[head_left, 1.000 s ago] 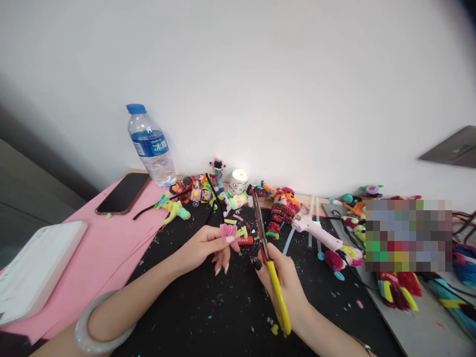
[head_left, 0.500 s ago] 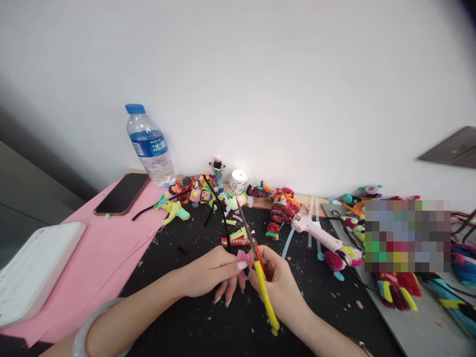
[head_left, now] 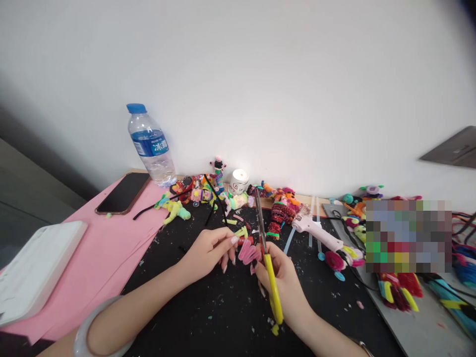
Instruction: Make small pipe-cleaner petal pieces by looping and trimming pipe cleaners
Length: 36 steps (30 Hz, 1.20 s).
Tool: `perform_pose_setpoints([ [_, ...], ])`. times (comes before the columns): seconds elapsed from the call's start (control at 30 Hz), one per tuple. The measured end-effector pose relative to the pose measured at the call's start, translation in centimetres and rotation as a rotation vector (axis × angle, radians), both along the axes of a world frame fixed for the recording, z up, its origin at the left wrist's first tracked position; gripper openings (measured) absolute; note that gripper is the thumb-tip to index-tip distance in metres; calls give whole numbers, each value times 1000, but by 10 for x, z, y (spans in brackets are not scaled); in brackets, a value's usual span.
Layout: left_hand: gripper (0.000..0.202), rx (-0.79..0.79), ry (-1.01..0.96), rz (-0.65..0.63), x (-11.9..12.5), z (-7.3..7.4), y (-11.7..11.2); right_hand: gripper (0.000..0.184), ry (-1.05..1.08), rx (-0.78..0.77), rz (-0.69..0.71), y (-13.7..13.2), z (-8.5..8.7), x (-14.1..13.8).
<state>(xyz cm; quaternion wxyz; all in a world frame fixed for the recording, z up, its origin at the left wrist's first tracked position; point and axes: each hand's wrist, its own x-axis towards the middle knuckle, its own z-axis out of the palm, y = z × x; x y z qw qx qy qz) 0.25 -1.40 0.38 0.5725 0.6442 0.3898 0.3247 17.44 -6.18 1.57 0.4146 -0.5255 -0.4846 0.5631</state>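
Observation:
My right hand (head_left: 280, 277) is closed around yellow-handled scissors (head_left: 273, 287), whose blades point up and away from me. The same hand's fingers also hold a pink fuzzy pipe cleaner (head_left: 248, 252) bent into zigzag folds, just left of the scissors. My left hand (head_left: 213, 250) is apart from the pink piece, its thumb and index finger pinched together; whether anything is between them I cannot make out. A black pipe cleaner (head_left: 216, 196) runs behind the left fingers. Yellow-green pipe cleaner pieces (head_left: 241, 232) and a red wrapper (head_left: 246, 241) lie just beyond.
Several colourful pipe cleaner figures (head_left: 280, 213) line the wall around a white round container (head_left: 238, 181). A pale glue gun (head_left: 320, 234) lies right. At left are a water bottle (head_left: 150, 146), a phone (head_left: 122, 193), a white box (head_left: 44, 270) and pink paper (head_left: 107, 258).
My left hand has let go of the pink pipe cleaner and moved slightly left and up. The scissors have swung to the right and more upright, while the pink piece stays with my right hand.

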Motion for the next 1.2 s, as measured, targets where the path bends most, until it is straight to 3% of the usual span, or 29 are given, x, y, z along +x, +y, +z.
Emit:
perform_pose_setpoints([
  [0.3, 24, 38, 105, -129, 0, 4, -4, 15, -24, 23, 9, 1, 1, 1],
  [0.57, 28, 108, 124, -147, -4, 3, -1, 12, 35, 12, -31, 1, -3, 3],
  [0.93, 21, 208, 136, -97, 1, 6, -6, 8, -45, 89, 32, 0, -4, 2],
  [1.2, 17, -12, 8, -135, 5, 4, -8, 8, -104, 75, 32, -1, -12, 3],
])
